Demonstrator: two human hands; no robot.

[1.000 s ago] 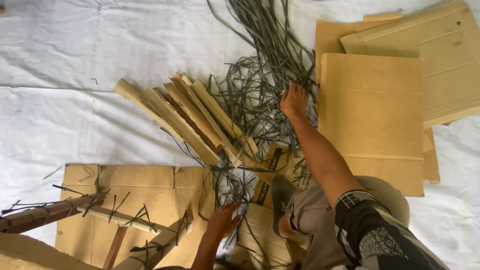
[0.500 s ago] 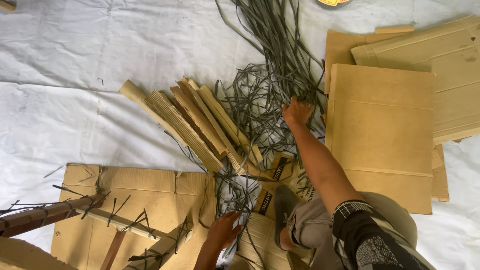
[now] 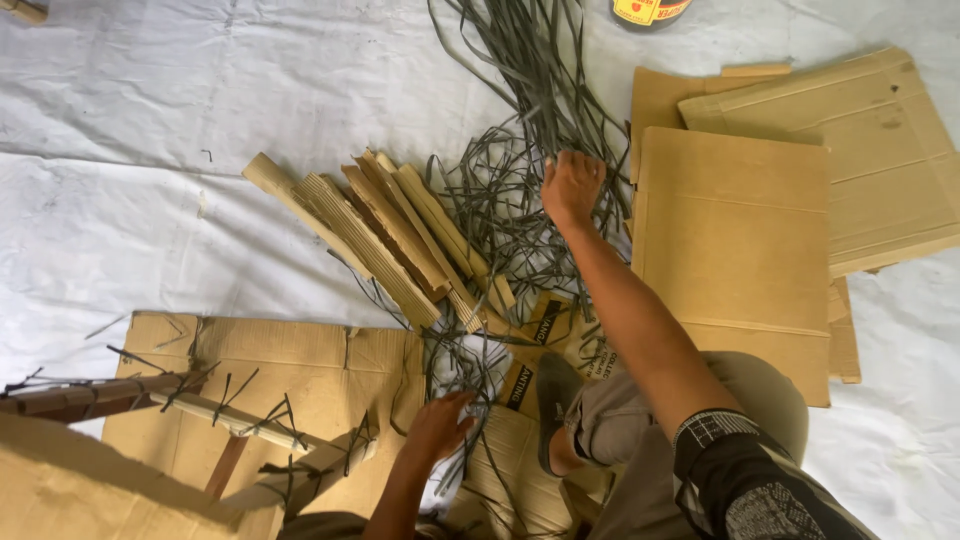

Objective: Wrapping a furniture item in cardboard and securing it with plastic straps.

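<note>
- the right hand (image 3: 570, 188) has moved further up into the tangle of grey strips (image 3: 520, 200), fingers curled into the strands beside the cardboard sheets (image 3: 735, 235) toward the white sheet's (image 3: 120, 200) right edge.
- whether it grips a strand, i cannot tell.
- the left hand (image 3: 438, 428) has shifted little, spread loosely on strips by the flat cardboard (image 3: 290, 365) at the near edge, pinning rather than holding.

Flat cardboard sheets (image 3: 735, 240) right; folded corrugated strips (image 3: 380, 235) centre; white ground sheet (image 3: 130, 120); tin (image 3: 648, 10) top.

Can (image 3: 650, 10) cropped at top, right fingers (image 3: 570, 165) buried
</note>
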